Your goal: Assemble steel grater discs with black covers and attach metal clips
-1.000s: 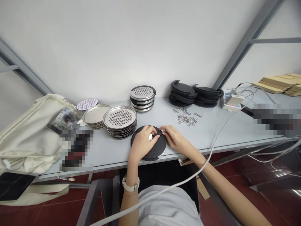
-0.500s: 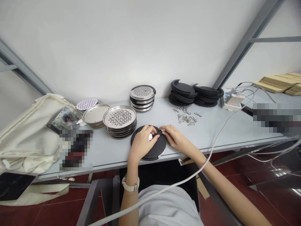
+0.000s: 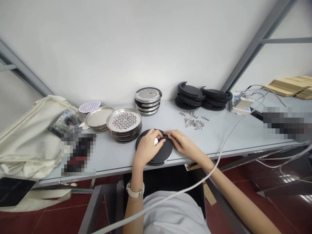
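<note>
A black round grater holder lies near the table's front edge, with a thin silver rim showing at its lower right. My left hand rests over its left half, fingers bent and thumb reaching toward the far right edge. Between that thumb and the fingers sits a small white thing, too small to name. At the holder's far right edge my right hand is closed in a pinch, its fingertips close to the left hand's. What the right fingertips pinch is hidden.
Stacked metal grater discs and plain discs stand left. Graters in black holders and black holder stacks line the back. Small metal clips lie to the right. A white cable crosses in front of my right forearm.
Both hands stay at the same place on the black holder. My right fingertips have shifted very slightly; the view has tilted a little.
</note>
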The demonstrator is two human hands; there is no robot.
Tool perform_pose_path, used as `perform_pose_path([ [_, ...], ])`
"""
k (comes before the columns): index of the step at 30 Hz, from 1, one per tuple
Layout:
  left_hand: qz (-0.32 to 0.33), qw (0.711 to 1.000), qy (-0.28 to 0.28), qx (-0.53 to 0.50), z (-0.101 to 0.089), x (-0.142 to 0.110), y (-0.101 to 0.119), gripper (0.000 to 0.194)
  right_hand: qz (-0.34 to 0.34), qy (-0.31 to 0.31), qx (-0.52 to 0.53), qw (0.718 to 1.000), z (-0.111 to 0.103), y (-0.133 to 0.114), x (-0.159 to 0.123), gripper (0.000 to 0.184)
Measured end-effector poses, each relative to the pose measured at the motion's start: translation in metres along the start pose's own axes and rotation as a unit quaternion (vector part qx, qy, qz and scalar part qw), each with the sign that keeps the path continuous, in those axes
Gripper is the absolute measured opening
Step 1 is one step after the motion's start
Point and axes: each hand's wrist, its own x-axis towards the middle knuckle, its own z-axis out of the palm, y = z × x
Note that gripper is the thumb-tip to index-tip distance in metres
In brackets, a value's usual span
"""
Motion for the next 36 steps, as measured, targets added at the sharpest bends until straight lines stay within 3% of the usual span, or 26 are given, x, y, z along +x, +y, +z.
perform_pose_path([
  [10,0.001,1.0,0.005,-0.001,0.0002,0.0,-0.0005,0.005,0.035,-0.007,0.03,0.999,-0.0001,-0.0014,-0.0005,0.025],
  [16,-0.003,1.0,0.002,0.005,-0.0002,-0.0002,0.0006,0.005,0.089,0.006,0.077,0.993,-0.0031,-0.0029,-0.0006,0.008],
  [19,-0.005,1.0,0.003,0.007,-0.0003,-0.0005,0.0006,0.005,0.096,0.02,0.09,0.991,-0.0051,-0.003,0.0003,0.008],
  [36,0.002,1.0,-0.008,0.012,-0.0012,-0.0004,0.0024,0.005,0.059,0.052,0.056,0.995,-0.0042,-0.0021,0.0061,0.014],
])
